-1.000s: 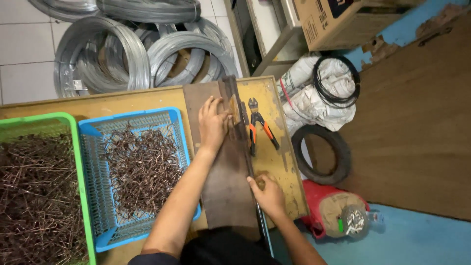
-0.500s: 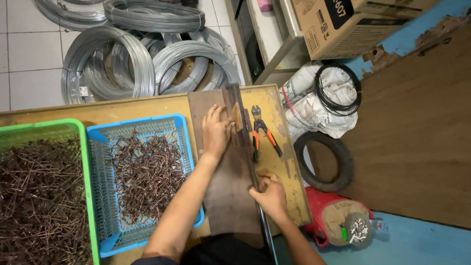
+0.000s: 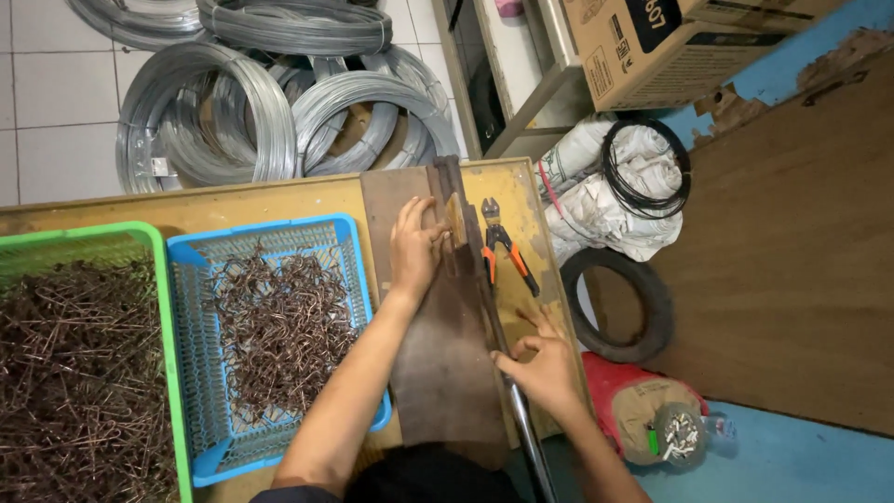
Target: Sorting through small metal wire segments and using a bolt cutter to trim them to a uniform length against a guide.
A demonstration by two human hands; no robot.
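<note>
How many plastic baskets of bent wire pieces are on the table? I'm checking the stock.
2. A green basket sits at the table's left edge, cut off by the frame. A blue basket stands right beside it, next to the left hand. More may lie out of view.

The left hand (image 3: 414,251) lies on the board (image 3: 442,373), which lies on the surface (image 3: 270,200). Left of this hand stands the basket (image 3: 270,345) with bent wires (image 3: 279,321) in it. Just right of it lie the pliers (image 3: 503,247). The right hand (image 3: 545,368) is nearer to the person, at the bar (image 3: 526,428).
</note>
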